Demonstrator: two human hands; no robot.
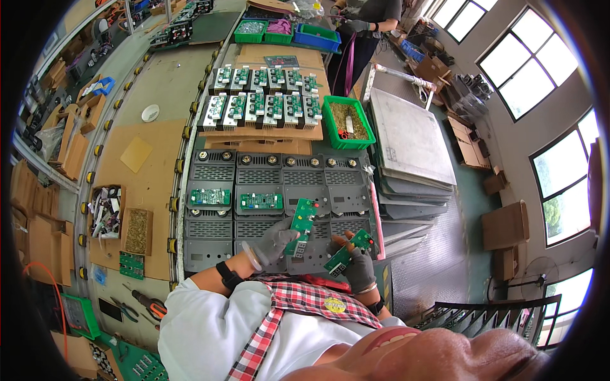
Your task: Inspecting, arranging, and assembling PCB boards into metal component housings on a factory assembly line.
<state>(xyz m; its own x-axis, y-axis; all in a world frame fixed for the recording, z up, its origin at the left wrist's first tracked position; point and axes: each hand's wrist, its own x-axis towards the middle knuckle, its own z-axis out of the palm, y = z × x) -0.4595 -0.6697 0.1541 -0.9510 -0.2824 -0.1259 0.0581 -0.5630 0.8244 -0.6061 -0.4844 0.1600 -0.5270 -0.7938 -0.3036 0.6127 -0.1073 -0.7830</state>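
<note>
Both my hands wear grey gloves. My left hand [276, 244] grips a narrow green circuit board [302, 222] by its side, with a digit display at its lower end and a red button at its upper end. In my right hand [361, 268] is a similar green display board [338, 260], held at a slant. Below the hands lie rows of grey metal casing panels [259, 173] with vent slots and brass terminals. A green circuit board [211, 197] rests on one panel, and another circuit board [261, 201] sits on the panel beside it.
Beyond the panels stand two rows of heatsink modules [255, 108] on cardboard. A green bin [366, 136] of small fasteners is to their right, beside stacked metal sheets [413, 130]. Pliers [129, 311] and a power screwdriver [143, 298] lie at left. A co-worker [381, 13] stands at the back.
</note>
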